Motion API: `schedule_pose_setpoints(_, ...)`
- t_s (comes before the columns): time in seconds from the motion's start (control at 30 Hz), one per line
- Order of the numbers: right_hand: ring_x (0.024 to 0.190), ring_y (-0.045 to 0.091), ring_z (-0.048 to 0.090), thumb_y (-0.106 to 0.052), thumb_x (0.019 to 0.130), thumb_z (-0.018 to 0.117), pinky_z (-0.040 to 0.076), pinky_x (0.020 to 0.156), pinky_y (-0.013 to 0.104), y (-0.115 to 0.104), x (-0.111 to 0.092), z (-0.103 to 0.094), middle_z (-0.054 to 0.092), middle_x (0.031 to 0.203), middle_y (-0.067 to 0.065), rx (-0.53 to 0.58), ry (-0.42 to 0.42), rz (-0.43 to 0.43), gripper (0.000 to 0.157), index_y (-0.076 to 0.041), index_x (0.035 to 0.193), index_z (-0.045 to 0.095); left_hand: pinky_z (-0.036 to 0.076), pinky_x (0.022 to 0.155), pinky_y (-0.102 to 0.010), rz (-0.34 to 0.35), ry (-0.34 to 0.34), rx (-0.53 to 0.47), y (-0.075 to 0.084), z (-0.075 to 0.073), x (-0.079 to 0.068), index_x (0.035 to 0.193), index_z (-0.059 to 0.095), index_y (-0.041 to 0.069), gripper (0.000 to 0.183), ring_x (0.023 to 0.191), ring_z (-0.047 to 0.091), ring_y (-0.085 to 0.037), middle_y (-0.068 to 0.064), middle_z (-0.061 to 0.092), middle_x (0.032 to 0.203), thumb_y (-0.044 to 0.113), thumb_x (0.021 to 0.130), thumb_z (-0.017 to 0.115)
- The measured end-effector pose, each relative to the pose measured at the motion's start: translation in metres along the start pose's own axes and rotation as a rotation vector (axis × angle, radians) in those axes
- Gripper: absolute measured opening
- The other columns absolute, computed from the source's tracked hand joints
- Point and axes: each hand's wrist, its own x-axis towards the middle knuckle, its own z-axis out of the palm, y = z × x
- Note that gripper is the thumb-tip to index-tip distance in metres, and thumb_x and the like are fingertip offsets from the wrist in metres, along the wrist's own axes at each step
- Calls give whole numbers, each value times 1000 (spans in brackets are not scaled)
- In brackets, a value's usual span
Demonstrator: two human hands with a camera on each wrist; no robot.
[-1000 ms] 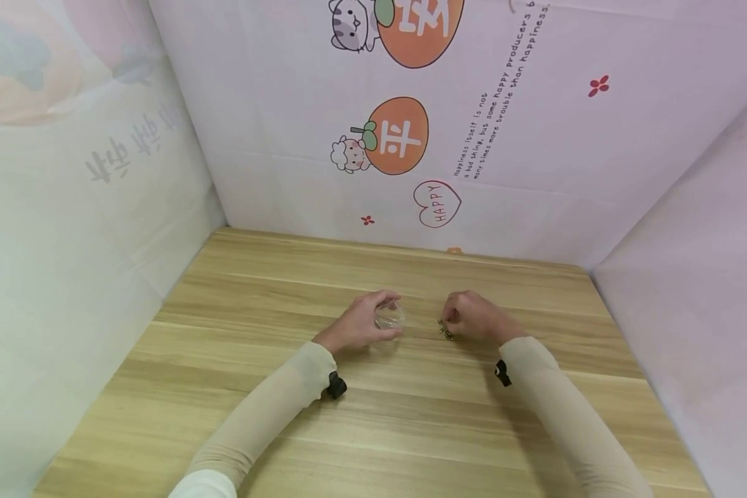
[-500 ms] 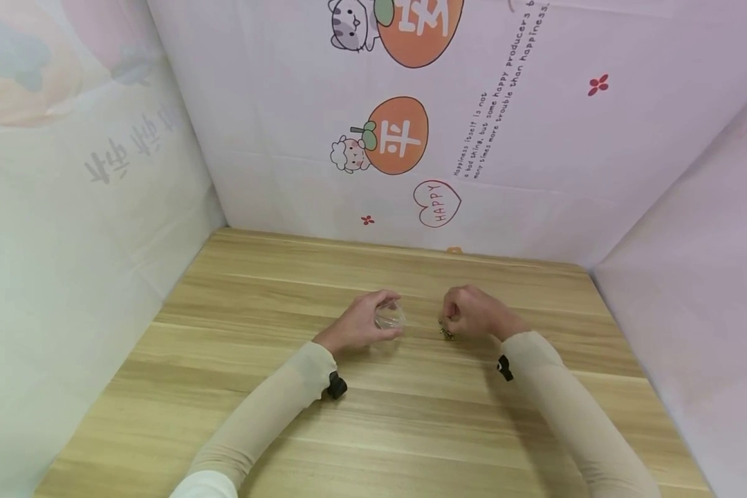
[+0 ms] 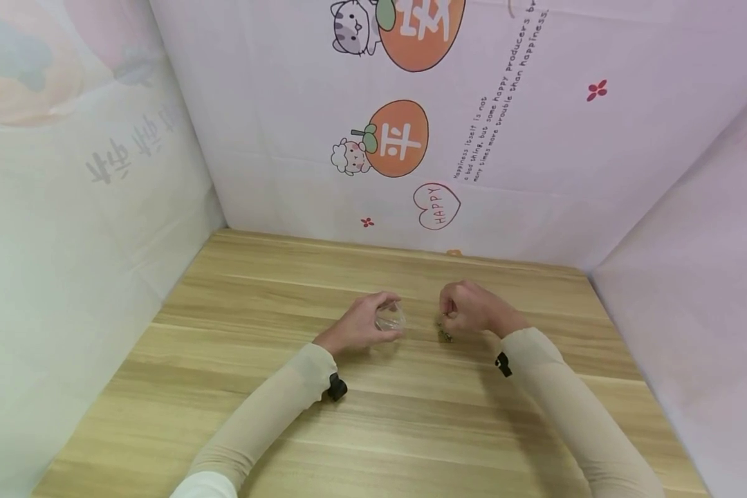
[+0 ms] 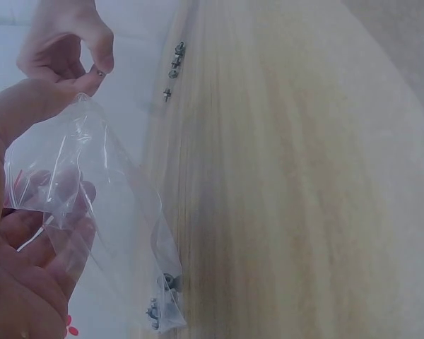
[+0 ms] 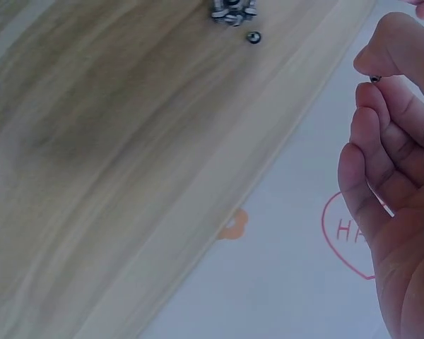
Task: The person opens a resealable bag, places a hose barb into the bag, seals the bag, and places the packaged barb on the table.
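My left hand (image 3: 362,321) grips a clear plastic bag (image 3: 391,315) near its mouth, thumb and fingers spread around it. In the left wrist view several small dark metal parts (image 4: 167,282) lie in the bag's bottom corner. Opposite, my right hand (image 3: 469,308) pinches a tiny metal piece (image 5: 374,79) between thumb and index finger, mostly hidden by the fingertips. Its other fingers are curled. Under that hand, a little pile of screw-like metal parts (image 3: 445,335) lies on the table; the right wrist view shows one round part (image 5: 253,37) apart from the pile.
The wood-grain table (image 3: 324,429) is bordered by a white printed back wall (image 3: 274,138), with white side walls at left and right. Black straps (image 3: 337,387) circle the sleeved wrists.
My right hand has risen slightly and shifted a little toward the back of the table, away from the metal parts. The left hand and the bag have stayed nearly still.
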Motion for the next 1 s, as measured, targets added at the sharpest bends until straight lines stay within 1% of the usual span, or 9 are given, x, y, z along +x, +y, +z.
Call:
schedule_pose_setpoints(0.23,74,9,55,-3,77,74,51,66,25,-7,3,-4,66,81,1,10,17,-19,13,-13,81,67,51,115,-47,-9,-5,-11,1,1,1,149,54,5,71,132,64,-28,-9,69,138,26,89,86)
schedule_pose_setpoints(0.43,74,8,54,-5,80,75,51,65,24,-10,8,-6,64,80,-2,-7,9,-39,11,-13,81,68,51,115,-45,-28,-7,1,1,2,1,150,53,6,72,132,64,-26,-6,68,138,30,90,86)
schedule_pose_setpoints(0.67,74,9,54,-6,81,78,50,67,25,-17,10,-9,63,81,-5,-4,-5,-31,15,-16,83,67,51,115,-45,-29,-15,-16,3,2,1,149,54,6,71,132,64,-26,-8,69,137,24,89,87)
schedule_pose_setpoints(0.9,74,8,55,-4,81,77,52,68,25,-31,18,-14,68,83,1,-20,-13,-84,15,-15,84,67,52,114,-46,-29,-10,-21,3,1,0,149,54,5,71,131,65,-27,-9,70,136,24,89,87)
schedule_pose_setpoints(1.0,76,9,57,-3,82,77,53,70,26,-38,21,-16,68,84,0,-28,-23,-103,15,-14,84,67,53,113,-45,-31,-12,-13,3,0,0,149,54,5,70,131,65,-26,-8,69,136,26,90,86)
